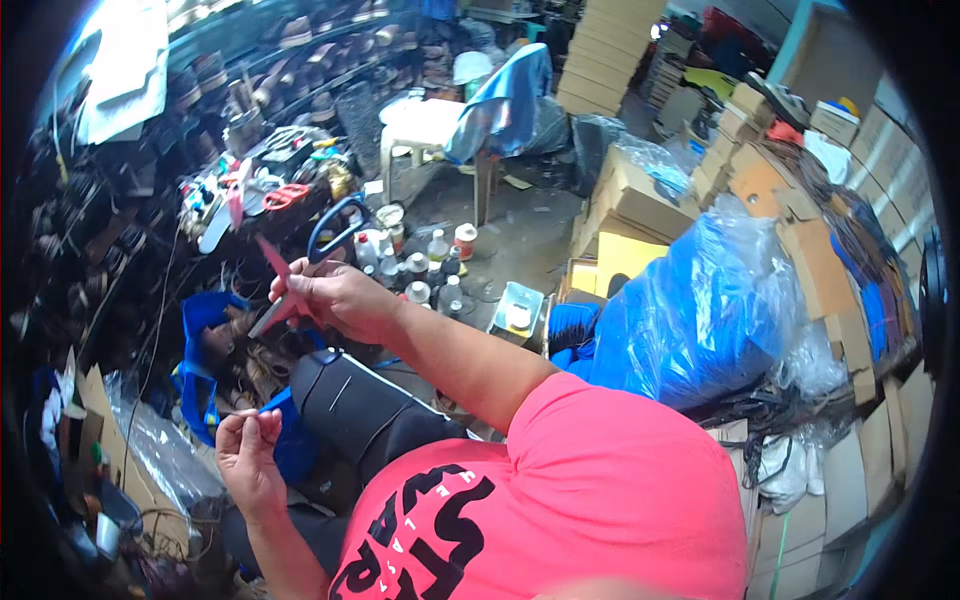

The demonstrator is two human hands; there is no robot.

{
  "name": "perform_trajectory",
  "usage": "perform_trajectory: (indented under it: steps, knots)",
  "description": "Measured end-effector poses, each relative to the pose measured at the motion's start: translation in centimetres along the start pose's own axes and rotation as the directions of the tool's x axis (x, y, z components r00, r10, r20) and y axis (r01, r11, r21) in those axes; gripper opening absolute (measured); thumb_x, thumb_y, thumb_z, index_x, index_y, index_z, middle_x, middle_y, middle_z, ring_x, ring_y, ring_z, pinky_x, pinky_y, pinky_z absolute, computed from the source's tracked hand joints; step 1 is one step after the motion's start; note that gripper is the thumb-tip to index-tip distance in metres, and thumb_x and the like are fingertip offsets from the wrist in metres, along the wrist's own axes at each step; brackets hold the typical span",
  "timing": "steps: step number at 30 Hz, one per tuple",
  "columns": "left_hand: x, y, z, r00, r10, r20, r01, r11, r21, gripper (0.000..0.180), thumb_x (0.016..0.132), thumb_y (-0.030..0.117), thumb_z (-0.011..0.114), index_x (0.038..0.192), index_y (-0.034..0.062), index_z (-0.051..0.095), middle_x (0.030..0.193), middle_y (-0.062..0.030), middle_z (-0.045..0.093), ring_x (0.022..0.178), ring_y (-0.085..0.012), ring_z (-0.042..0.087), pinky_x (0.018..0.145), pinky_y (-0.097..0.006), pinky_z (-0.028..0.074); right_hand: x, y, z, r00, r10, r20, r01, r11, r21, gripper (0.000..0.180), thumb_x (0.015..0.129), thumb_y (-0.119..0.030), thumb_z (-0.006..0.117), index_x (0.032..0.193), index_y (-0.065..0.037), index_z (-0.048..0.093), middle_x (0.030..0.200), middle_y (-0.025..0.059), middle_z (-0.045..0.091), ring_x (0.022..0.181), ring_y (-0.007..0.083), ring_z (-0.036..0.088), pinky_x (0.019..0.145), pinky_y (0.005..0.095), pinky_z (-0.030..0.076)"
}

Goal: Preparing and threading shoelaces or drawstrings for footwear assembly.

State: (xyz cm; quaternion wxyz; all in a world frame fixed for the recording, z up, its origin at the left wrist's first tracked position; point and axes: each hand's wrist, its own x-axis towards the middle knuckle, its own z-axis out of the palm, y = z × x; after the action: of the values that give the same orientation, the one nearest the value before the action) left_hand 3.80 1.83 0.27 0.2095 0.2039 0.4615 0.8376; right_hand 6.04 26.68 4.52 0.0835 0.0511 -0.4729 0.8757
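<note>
My right hand (338, 298) is closed around a pair of scissors (320, 243). Their dark blue handle loop rises above the hand, and a metal blade points down to the left. A thin, pointed reddish piece (270, 254) also juts from these fingers; its kind is unclear. Lower down, my left hand (250, 455) is pinched, thumb against fingers, near the end of a narrow blue strip (273, 402). What lies between its fingertips is too small to make out. Bright blue material (205, 312) hangs just beyond, beside my dark-trousered leg (350, 405).
Bottles and jars (440, 265) stand on the floor ahead. A cluttered worktable (270, 195) is at the far left, with a white plastic chair (425, 120) behind. To the right are a plastic-wrapped blue bundle (690, 310) and cardboard boxes (630, 200).
</note>
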Motion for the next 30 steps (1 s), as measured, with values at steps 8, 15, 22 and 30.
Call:
perform_trajectory:
  steps: [8,15,22,30]
  knots:
    - [2.0,-1.0,0.8,0.998,-0.065,0.008,0.064,0.995,0.075,0.011,0.093,0.013,0.052,0.097,0.0040,0.057,0.067,0.0025,0.047,0.052,-0.0031,0.033,0.049,-0.019,0.027,-2.7,-2.2,-2.3,0.997,-0.046,-0.063,0.017,0.915,-0.403,0.020,0.094,-0.018,0.050,0.109,-0.005,0.049,0.082,0.0052,0.060,0.073,0.0107,0.058,0.063,0.0254,0.044]
    - [1.7,-1.1,1.9,0.999,-0.035,0.015,0.032,0.981,0.192,0.016,0.094,0.016,0.052,0.093,0.0025,0.061,0.067,0.0054,0.043,0.055,-0.0015,0.032,0.049,-0.017,0.026,-3.2,-0.8,-1.9,0.991,0.080,-0.108,-0.120,0.889,-0.442,0.018,0.091,-0.012,0.052,0.105,-0.001,0.049,0.079,0.0041,0.055,0.067,0.0122,0.058,0.061,0.0267,0.048]
    - [0.6,-1.3,2.7,0.987,-0.094,-0.128,0.124,0.960,0.251,0.012,0.088,0.012,0.060,0.092,0.0013,0.062,0.068,0.0065,0.044,0.059,-0.0012,0.036,0.052,-0.018,0.027,-3.3,0.5,-1.2,0.970,0.231,-0.078,-0.242,0.861,-0.447,0.022,0.090,-0.021,0.053,0.102,-0.002,0.049,0.081,0.0100,0.065,0.061,0.0165,0.063,0.057,0.0280,0.048]
    - [-1.0,-1.3,0.9,0.982,-0.107,-0.156,0.105,0.994,-0.018,0.018,0.087,0.007,0.060,0.104,0.0001,0.061,0.082,-0.0020,0.059,0.065,-0.0086,0.052,0.061,-0.021,0.043,-3.0,3.6,1.0,0.939,0.343,0.005,-0.325,0.895,-0.306,0.024,0.090,-0.016,0.055,0.106,-0.002,0.047,0.084,0.0068,0.059,0.078,0.0153,0.061,0.071,0.0288,0.050]
